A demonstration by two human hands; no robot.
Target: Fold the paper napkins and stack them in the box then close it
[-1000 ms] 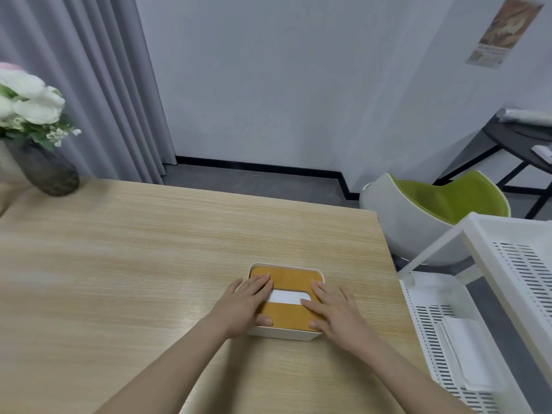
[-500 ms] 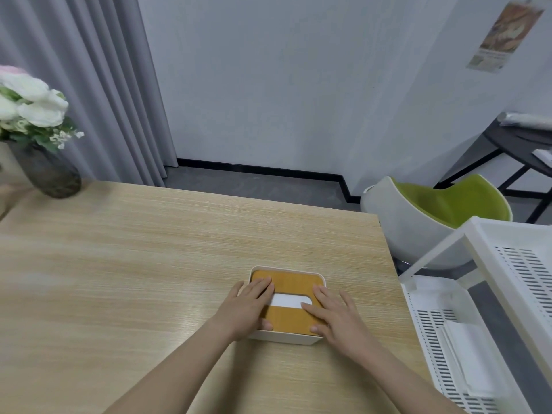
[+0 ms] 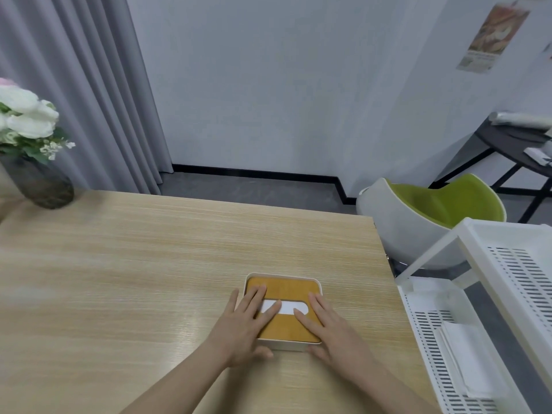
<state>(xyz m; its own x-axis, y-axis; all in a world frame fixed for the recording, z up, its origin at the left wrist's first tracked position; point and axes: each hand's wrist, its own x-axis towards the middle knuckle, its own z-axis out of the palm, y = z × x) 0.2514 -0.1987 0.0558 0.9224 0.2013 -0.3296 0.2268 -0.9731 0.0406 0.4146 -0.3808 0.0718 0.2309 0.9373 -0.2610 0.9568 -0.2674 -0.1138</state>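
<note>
Napkin box (image 3: 298,345) near wooden table's (image 3: 149,264) right edge, bamboo lid (image 3: 286,294) seated. Left hand (image 3: 245,324), right hand (image 3: 331,330) flat, fingers straight, pressing lid. Best: press evenly both sides, check lid flush within rim.

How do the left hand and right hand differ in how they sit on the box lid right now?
The left hand covers the lid's left side, its thumb against the box's near wall; the right hand covers the right side, its thumb low by the near right corner. A left hand fingertip overlaps the white slot from the left, a right hand fingertip from the right. Both lie flat with straight fingers.
</note>
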